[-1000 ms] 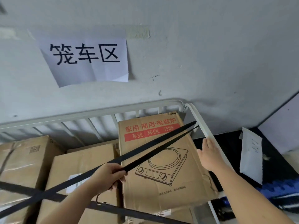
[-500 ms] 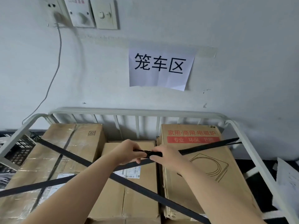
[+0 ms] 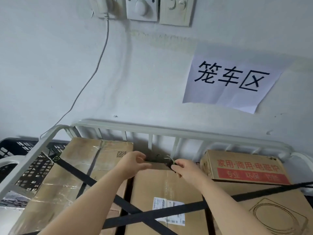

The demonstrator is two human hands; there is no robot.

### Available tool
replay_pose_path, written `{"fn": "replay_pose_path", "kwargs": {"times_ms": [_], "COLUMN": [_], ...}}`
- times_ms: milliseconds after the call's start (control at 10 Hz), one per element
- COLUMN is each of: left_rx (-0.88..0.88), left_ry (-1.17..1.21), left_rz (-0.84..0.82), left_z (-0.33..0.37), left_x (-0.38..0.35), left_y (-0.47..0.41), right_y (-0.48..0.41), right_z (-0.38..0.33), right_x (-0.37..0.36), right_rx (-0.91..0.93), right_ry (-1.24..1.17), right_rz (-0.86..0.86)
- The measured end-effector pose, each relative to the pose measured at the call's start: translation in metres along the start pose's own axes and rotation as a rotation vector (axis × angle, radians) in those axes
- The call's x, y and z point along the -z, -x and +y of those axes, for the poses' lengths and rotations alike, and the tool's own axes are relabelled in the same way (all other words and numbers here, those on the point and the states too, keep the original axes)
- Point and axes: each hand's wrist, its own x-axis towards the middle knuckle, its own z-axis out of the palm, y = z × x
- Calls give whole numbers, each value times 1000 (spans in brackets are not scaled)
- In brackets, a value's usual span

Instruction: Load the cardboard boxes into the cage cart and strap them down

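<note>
Three cardboard boxes sit in the white cage cart [image 3: 169,132]: a taped left box [image 3: 81,180], a middle box [image 3: 162,189] with a white label, and a right box [image 3: 245,168] with a red printed band. Two black straps [image 3: 152,216] cross over them in an X. Both hands are at the middle box's far edge, just before the cart's back rail. My right hand [image 3: 186,168] pinches a short black strap end [image 3: 158,161] with a metal hook. My left hand [image 3: 133,164] has its fingers and thumb curved around the other end of that piece.
A black plastic crate [image 3: 25,160] stands outside the cart's left rail [image 3: 33,160]. The wall close behind carries a paper sign [image 3: 230,82], switches [image 3: 144,9] and a hanging cable [image 3: 94,72].
Both hands have moved away from me, from above the middle box to its far edge by the back rail, carrying the strap end. My head has turned left and leaned in.
</note>
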Motion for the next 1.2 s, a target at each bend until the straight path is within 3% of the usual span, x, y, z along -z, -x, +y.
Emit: {"fn": "replay_pose_path", "kwargs": {"times_ms": [200,300,500,700,800,900,1100,1200], "left_rx": [132,160,104,100,113,130,157,50], "left_ry": [-658,-785,-709,-705,-702,-715,-795,-784], "left_rz": [-12,-55,-117,-117,-112,-116,-34,74], "left_z": [-89,-123,-159,-162,-164,-162,-131,-102], "left_x": [18,18,8,0,-2,-2,1,6], "left_y": [-51,-68,-86,-92,-92,-89,-56,-28], "right_y": [-92,-142,-209,-238,-226,-215,-159,-105], "right_z": [10,19,22,31,43,45,20,6], "right_x": [-38,-55,-65,-77,-76,-66,-34,-26], "right_rx": [-146,-245,-323,-295,-263,-197,-120,-63], "right_ry": [-246,-367,-558,-552,-465,-279,306,498], "right_rz": [131,197,272,119,65,114,167,214]}}
